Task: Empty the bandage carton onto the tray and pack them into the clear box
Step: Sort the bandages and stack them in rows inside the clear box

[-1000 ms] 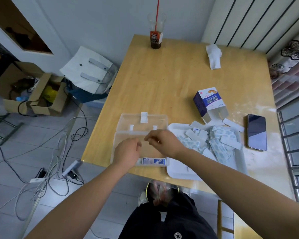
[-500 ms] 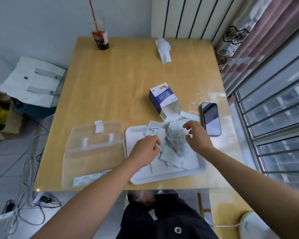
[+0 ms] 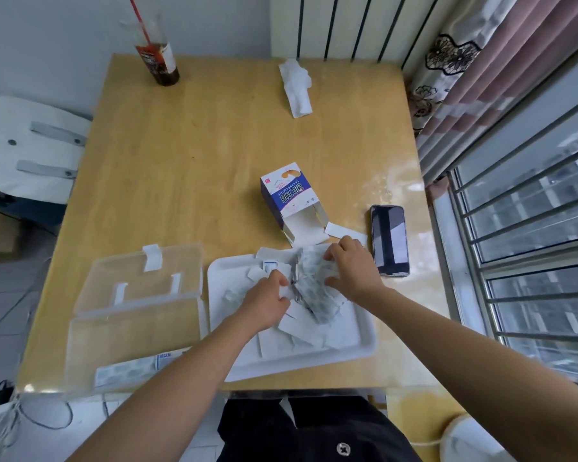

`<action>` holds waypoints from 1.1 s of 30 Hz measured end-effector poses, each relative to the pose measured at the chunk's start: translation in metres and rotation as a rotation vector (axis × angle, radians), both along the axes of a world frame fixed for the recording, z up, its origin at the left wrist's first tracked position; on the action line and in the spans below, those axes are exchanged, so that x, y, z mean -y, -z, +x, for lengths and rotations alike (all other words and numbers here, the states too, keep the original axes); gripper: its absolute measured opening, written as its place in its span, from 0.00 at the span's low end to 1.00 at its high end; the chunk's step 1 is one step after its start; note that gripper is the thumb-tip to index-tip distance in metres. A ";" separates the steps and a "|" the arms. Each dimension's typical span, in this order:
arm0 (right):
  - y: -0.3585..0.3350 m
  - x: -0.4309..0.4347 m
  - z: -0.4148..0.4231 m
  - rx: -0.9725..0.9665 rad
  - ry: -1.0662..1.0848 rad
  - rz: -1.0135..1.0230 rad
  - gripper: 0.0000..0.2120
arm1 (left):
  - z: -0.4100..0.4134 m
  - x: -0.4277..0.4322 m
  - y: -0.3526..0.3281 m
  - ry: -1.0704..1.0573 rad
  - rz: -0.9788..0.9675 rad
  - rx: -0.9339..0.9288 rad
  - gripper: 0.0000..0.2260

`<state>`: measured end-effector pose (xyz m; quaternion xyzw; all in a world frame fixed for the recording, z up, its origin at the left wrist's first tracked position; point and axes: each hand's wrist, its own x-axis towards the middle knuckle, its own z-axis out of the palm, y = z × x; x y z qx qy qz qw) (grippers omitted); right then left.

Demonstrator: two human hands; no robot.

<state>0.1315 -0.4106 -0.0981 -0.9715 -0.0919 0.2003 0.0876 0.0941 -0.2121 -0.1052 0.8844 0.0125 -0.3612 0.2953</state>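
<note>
Left grip (image 3: 267, 305) and right grip (image 3: 352, 266) both clutch bandages (image 3: 317, 305) on the tray (image 3: 226, 278). The clear box (image 3: 131, 328) lies open just left, nearer the left grip.

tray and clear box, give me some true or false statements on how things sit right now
1. The left hand and right hand are both on the bandages piled on the tray. True.
2. The carton stands upright and closed. False: it lies on its side beyond the tray, end flaps open.
3. The clear box is shut. False: its lid is folded back, open.
4. The phone lies on the table, to the right of the tray. True.
5. The clear box holds nothing. False: a few bandages lie along its near edge.
</note>
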 end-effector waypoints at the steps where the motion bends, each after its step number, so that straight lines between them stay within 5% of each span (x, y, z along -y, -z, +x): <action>1: -0.001 0.000 0.001 0.006 -0.007 -0.012 0.22 | 0.001 0.000 0.000 0.000 -0.003 -0.004 0.15; 4: -0.004 0.001 0.006 -0.007 0.024 0.055 0.18 | 0.002 0.000 -0.002 -0.009 -0.028 -0.020 0.15; 8: -0.016 0.008 0.010 -0.176 0.222 0.385 0.07 | 0.003 -0.003 -0.003 -0.064 -0.058 -0.068 0.14; 11: -0.020 0.015 0.007 -0.267 0.271 0.495 0.15 | 0.003 -0.007 -0.001 -0.120 -0.075 -0.091 0.10; 18: -0.030 0.018 -0.001 -0.359 0.582 0.887 0.07 | 0.004 -0.010 -0.011 -0.356 -0.173 0.089 0.06; 23: -0.020 0.003 -0.018 -0.480 0.589 0.902 0.11 | -0.001 -0.002 -0.020 -0.566 -0.296 0.005 0.13; 27: -0.015 -0.015 -0.030 -0.501 0.645 0.968 0.08 | -0.012 0.000 -0.019 -0.444 -0.268 -0.072 0.28; 33: -0.009 -0.022 -0.028 -0.480 0.759 0.990 0.15 | -0.014 -0.009 -0.018 -0.733 -0.464 -0.124 0.11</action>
